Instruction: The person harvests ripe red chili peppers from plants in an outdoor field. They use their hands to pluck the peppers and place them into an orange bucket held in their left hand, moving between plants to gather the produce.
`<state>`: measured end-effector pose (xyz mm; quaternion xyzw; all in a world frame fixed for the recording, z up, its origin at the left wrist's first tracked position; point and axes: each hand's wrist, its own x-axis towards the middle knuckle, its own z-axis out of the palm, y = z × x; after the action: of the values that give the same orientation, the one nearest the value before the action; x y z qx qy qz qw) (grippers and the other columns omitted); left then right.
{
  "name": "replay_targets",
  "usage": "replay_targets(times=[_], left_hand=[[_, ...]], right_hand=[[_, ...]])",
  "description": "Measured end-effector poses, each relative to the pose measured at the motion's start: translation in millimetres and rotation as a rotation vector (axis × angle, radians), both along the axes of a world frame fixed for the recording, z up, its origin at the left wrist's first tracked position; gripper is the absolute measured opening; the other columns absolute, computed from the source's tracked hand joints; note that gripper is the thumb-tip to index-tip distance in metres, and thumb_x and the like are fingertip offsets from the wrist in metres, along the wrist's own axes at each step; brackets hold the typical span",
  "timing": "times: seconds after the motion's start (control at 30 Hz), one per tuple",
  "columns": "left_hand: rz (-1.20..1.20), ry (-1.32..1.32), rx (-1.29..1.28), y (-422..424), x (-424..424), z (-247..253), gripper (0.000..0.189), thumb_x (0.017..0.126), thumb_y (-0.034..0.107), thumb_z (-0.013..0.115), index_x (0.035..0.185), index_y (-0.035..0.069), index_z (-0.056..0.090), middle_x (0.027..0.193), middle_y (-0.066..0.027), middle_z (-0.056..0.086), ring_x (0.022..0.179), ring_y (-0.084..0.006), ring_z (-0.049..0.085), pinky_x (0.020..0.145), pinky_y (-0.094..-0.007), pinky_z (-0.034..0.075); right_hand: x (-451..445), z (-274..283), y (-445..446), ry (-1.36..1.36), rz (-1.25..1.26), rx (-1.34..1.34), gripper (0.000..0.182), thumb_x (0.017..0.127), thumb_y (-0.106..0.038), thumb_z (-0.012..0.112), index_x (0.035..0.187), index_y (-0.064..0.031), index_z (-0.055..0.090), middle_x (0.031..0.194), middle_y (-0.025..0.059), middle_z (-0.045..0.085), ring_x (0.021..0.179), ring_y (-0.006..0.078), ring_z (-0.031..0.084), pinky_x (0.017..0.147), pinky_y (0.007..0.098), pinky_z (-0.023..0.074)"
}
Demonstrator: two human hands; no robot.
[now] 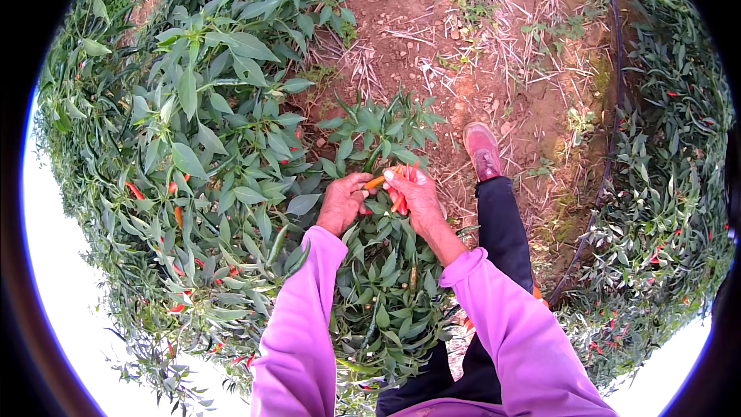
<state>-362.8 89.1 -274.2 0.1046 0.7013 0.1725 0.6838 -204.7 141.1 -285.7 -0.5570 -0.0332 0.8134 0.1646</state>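
Observation:
My right hand (pixel 418 192) is closed around several red chili peppers (pixel 399 200), whose ends stick out above and below the fingers. An orange chili pepper (pixel 375 182) reaches from under the right thumb across to my left hand (pixel 343 204). Its left end lies between the left thumb and fingertips. Both hands are over a leafy chili plant (pixel 376 127) at the middle of the view. A green chili pepper (pixel 373 156) hangs just above the fingers. Part of the red bunch is hidden by the right hand.
Dense chili plants (pixel 197 127) with red and green fruit fill the left side. Another row (pixel 654 231) runs along the right. Between them is reddish soil (pixel 405 40) with straw, and a dark drip hose (pixel 618 69). A shoe (pixel 483 150) rests on the soil.

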Motion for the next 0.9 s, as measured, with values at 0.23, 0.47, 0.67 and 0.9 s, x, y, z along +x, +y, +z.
replay_targets(times=[0.23,0.47,0.67,0.9], left_hand=[[-0.023,0.197,0.068,-4.2,9.7,-6.6,0.037,0.078,-0.008,0.050,0.114,-0.002,0.055,0.083,-0.0093,0.064,0.051,-0.0102,0.055,0.046,-0.0241,0.047],[0.284,0.076,0.004,-1.2,-1.2,-1.1,0.045,0.079,-0.007,0.052,0.124,-0.002,0.047,0.105,-0.0136,0.060,0.067,-0.0151,0.064,0.058,-0.0221,0.051],[0.359,0.244,0.178,-9.3,-15.2,31.8,0.042,0.087,0.002,0.049,0.128,0.004,0.043,0.120,-0.0143,0.052,0.100,-0.0199,0.057,0.088,-0.0297,0.044],[-0.266,0.402,0.265,-37.5,-15.9,40.2,0.030,0.078,0.002,0.055,0.107,0.006,0.061,0.103,-0.0095,0.061,0.097,-0.0220,0.057,0.087,-0.0308,0.042]], right_hand=[[-9.6,7.9,0.4,0.004,0.216,0.384,0.012,0.083,-0.008,0.061,0.092,0.0001,0.061,0.072,0.0014,0.060,0.057,0.0059,0.053,0.049,0.0200,0.0422],[-6.6,35.6,8.7,0.064,0.019,0.229,0.015,0.084,-0.015,0.063,0.092,-0.0027,0.060,0.073,0.0025,0.060,0.049,0.0046,0.049,0.038,0.0185,0.0386],[-2.1,46.9,12.5,0.268,-0.012,-0.095,0.023,0.086,-0.026,0.062,0.091,-0.0035,0.057,0.070,0.0027,0.057,0.047,0.0067,0.047,0.038,0.0174,0.0333],[11.1,39.5,-11.1,0.249,0.245,-0.082,0.025,0.086,-0.028,0.060,0.091,-0.0035,0.056,0.079,0.0070,0.063,0.046,0.0055,0.048,0.035,0.0178,0.0330]])
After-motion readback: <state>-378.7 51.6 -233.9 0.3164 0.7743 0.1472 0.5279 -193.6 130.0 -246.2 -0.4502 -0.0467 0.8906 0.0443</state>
